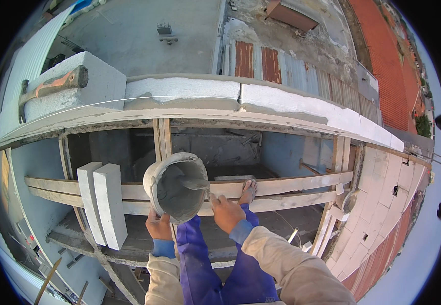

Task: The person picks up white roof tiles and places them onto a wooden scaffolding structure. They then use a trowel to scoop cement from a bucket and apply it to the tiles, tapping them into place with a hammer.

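Note:
My left hand (158,225) is closed on the near rim of a grey-smeared bucket (151,184), which is tilted so its mouth faces me. Wet grey mortar (175,197) coats the inside and fills part of it. My right hand (226,213) is wrapped round the handle of a trowel (192,183); its mortar-covered blade reaches over the right rim into the bucket. Beyond the bucket runs a wall of white blocks (284,103), with grey mortar smeared along it and in a joint. A thin string line (190,97) stretches along the wall.
A hammer (53,90) rests on a white block (103,81) at the far left. Two white blocks (109,203) lie across wooden planks (281,187) spanning openings above a lower floor. My sandalled foot (249,190) stands on the planks. Another bucket (350,202) sits at right.

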### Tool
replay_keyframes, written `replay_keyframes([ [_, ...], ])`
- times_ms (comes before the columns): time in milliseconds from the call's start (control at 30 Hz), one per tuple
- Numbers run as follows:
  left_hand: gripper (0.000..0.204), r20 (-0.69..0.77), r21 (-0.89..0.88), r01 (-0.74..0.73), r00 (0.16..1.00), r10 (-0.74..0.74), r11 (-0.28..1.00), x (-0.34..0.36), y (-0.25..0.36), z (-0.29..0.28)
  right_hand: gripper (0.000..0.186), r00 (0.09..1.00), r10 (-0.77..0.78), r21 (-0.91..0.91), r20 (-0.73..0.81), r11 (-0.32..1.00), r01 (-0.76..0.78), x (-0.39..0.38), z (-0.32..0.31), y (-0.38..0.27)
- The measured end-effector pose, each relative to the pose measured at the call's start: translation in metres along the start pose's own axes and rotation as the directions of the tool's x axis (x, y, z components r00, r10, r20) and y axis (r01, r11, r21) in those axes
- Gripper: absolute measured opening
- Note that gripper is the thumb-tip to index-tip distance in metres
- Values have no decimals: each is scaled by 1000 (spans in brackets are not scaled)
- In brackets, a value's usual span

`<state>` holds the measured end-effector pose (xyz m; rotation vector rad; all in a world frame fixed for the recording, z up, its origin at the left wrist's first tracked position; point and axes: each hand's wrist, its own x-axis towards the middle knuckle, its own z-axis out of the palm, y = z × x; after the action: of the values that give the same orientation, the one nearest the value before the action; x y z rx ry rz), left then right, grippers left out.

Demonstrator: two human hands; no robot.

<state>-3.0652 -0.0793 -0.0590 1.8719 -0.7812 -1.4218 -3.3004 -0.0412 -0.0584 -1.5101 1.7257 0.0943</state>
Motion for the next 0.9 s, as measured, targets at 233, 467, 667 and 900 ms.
replay_keyframes([
  [233, 54, 16, 94, -106, 994, 105, 990, 0, 27, 58, 41, 981, 3, 150, 196, 988, -33, -28, -57, 10],
  [467, 50, 95, -41, 26, 995, -22, 999, -8, 31, 104, 36, 809, -100, 649, 580, 657, -384, -51, -104, 110],
  [667, 53, 157, -259, 246, 965, -210, 934, -15, 15, 118, 45, 954, -146, 949, 262, -137, -282, -95, -106, 193],
  [900, 54, 141, -199, 315, 946, -291, 928, -35, -8, 140, 38, 680, 221, 619, -699, 664, 420, -5, -94, 229],
])
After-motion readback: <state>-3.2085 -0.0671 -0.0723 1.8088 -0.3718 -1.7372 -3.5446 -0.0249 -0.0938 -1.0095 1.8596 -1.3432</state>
